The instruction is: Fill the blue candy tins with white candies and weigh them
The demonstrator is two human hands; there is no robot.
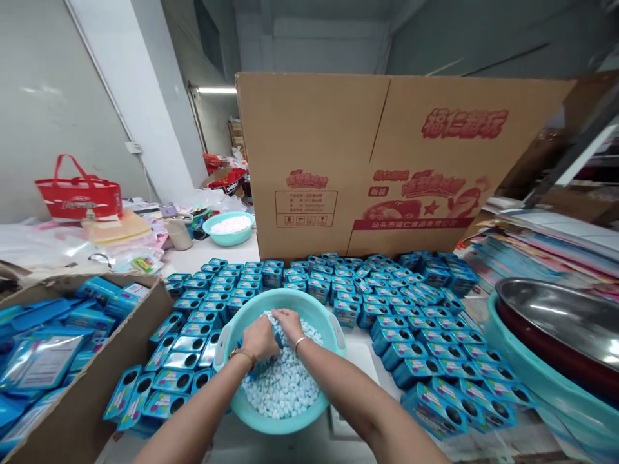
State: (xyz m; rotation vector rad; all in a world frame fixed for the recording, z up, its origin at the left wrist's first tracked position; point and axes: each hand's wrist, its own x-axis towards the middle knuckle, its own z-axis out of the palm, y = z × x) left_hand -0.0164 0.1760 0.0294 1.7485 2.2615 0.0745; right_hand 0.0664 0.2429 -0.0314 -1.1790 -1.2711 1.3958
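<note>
Both the left hand (258, 339) and the right hand (291, 322) were curled side by side in the candies (285, 386) at the far side of the teal basin (334, 330), near centre; their grip could not be told. A hasty scoop might have spilled candies among the tins (416, 322).

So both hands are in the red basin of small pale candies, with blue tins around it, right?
Not quite: the head view shows the basin is teal, not red. The left hand and right hand are indeed in its small pale candies, with blue tins around it.
</note>
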